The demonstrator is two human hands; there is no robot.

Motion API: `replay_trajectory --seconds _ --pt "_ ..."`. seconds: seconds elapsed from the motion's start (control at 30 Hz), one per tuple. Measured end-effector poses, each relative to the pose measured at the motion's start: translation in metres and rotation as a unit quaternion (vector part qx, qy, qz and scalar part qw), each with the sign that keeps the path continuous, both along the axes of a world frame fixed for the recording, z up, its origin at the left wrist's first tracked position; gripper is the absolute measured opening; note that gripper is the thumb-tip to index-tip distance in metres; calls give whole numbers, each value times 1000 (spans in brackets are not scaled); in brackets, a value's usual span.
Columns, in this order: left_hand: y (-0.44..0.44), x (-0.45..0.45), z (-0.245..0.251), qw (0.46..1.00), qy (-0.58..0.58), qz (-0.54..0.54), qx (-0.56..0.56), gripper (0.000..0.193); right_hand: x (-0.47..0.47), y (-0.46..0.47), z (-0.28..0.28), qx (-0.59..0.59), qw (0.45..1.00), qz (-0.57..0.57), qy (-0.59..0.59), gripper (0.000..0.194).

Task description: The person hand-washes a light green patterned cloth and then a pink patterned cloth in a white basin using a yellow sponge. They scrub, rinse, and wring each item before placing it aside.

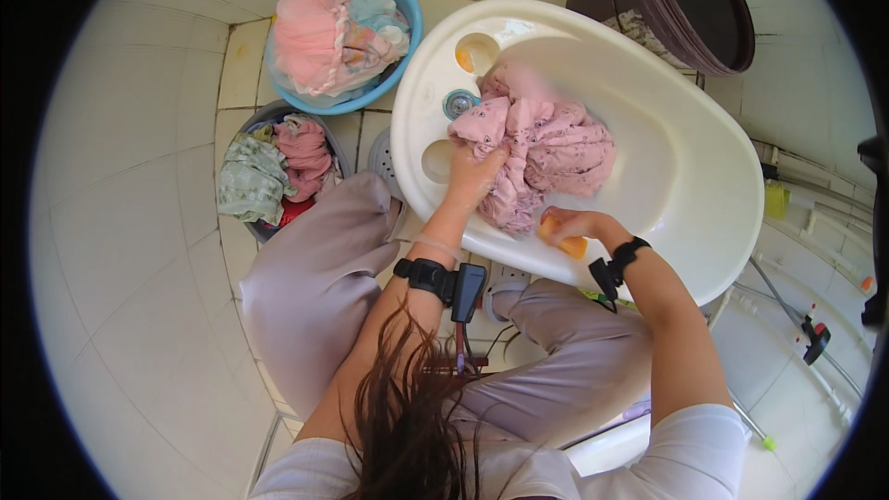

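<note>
My left hand point(478, 170) grips a bunched pink printed cloth point(566, 146), which lies wet inside a white plastic baby bathtub point(722, 173). Held in my right hand point(571, 223) is an orange bar of soap point(566, 239), close to the near rim of the tub and just below the cloth's lower edge. Whether the soap touches the cloth I cannot tell. Cloudy water shows around the fabric. Both wrists wear black strapped devices. The fingertips of my left hand are partly hidden in the folds.
Left of the tub stand a blue basin point(414, 14) heaped with pink and pale fabric and a grey basin point(337, 146) with several garments. A dark brown bucket point(653, 7) is at the back right. Pipes point(799, 257) run along the right wall. A round teal-rimmed fitting point(459, 104) sits on the tub's ledge.
</note>
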State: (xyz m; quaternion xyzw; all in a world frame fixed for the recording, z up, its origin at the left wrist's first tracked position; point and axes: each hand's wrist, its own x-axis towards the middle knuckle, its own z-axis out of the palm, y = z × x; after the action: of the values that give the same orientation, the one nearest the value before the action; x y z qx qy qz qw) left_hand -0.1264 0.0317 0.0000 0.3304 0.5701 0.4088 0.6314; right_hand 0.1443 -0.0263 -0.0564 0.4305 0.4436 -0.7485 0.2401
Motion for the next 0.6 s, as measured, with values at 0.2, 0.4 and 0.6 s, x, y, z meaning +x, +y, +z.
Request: replay_trajectory --seconds 0.2,0.4,0.6 --pt "-8 7 -10 999 -19 20 32 43 -37 102 132 13 906 -388 170 55" --pt "-23 12 -10 995 46 -86 31 55 -189 183 139 244 843 -467 110 63" --pt "-34 12 -27 961 148 -112 204 47 -239 192 73 525 789 -303 -97 62"
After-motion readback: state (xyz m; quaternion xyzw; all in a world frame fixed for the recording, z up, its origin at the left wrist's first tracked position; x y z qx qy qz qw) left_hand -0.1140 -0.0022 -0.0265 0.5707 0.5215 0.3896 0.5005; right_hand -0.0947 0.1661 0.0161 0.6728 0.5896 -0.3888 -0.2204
